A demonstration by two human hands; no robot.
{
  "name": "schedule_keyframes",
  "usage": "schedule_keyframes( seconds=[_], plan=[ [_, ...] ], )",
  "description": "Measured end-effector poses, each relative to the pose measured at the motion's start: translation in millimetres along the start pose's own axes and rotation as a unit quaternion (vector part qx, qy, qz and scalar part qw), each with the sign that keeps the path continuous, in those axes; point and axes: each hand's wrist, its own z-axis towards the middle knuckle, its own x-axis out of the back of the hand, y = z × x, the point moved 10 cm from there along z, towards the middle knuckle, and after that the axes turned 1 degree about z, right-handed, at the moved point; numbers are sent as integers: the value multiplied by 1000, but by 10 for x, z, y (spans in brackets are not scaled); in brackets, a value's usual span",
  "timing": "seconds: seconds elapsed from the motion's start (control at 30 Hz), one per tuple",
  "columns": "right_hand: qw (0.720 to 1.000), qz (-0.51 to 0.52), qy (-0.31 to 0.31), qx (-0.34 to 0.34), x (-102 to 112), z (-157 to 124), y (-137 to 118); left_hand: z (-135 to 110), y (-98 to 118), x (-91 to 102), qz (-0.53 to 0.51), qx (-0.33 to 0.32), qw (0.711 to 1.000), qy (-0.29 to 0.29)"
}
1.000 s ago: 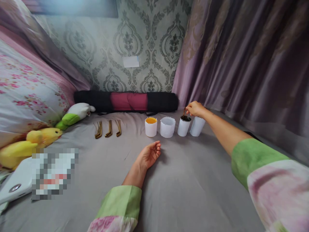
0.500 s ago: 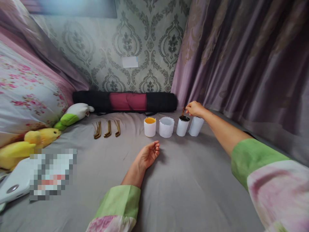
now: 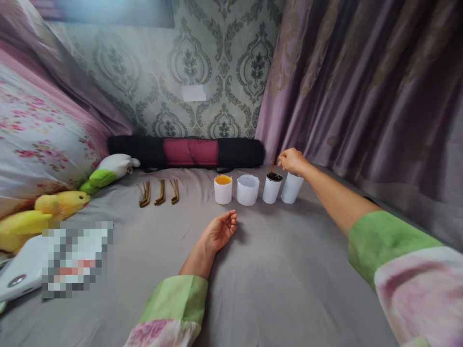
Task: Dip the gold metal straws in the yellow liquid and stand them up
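Note:
Several white cups stand in a row on the grey bed sheet [image 3: 275,270]. The leftmost cup [image 3: 223,189] holds orange liquid, the second cup [image 3: 247,190] looks pale inside, and the third cup [image 3: 271,188] holds dark liquid. My right hand [image 3: 292,161] is pinched on a thin brown straw [image 3: 272,166] that dips into the dark cup, and it partly covers the fourth cup [image 3: 290,188]. My left hand [image 3: 219,232] rests palm up on the sheet in front of the cups, fingers loosely curled, holding nothing. Three bent golden straws [image 3: 159,192] lie to the left of the cups.
A black and maroon rolled bag [image 3: 188,152] lies along the patterned wall behind the cups. Purple curtains [image 3: 361,86] hang on the right. A green-white plush toy [image 3: 108,172], a yellow plush [image 3: 43,212], a floral pillow [image 3: 36,140] and a white device [image 3: 18,277] sit at the left.
My right hand has lifted slightly, raising the straw a little in the dark cup. The view has shifted a bit; my left hand stays where it was.

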Motion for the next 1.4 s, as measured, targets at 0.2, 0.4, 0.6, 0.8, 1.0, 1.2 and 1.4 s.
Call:
schedule_keyframes(
  seconds=[0.2, 0.4, 0.6, 0.8, 1.0, 1.2, 1.4],
  plan=[
    [998, 45, 45, 26, 102, -72, -39, -21, 7, -10, 3, -1, 1000, 1],
    [992, 96, 68, 43, 142, -185, 5, -8, 8, 3, 7, -6, 1000, -3],
    [978, 185, 87, 45, 158, -409, 76, 3, 4, 4, 5, -6, 1000, -6],
    [947, 308, 79, 41, 58, -645, 166, -8, 14, 10, 5, -11, 1000, -3],
    [929, 364, 50, 32, -174, -844, 192, -5, 11, 1, 4, -10, 1000, -13],
    [934, 355, 11, 28, -552, -964, 187, -12, 17, 0, 8, -14, 1000, -14],
    [945, 323, -30, 48, -1114, -1097, 159, -14, 33, -1, 18, -29, 999, -17]
  ],
)
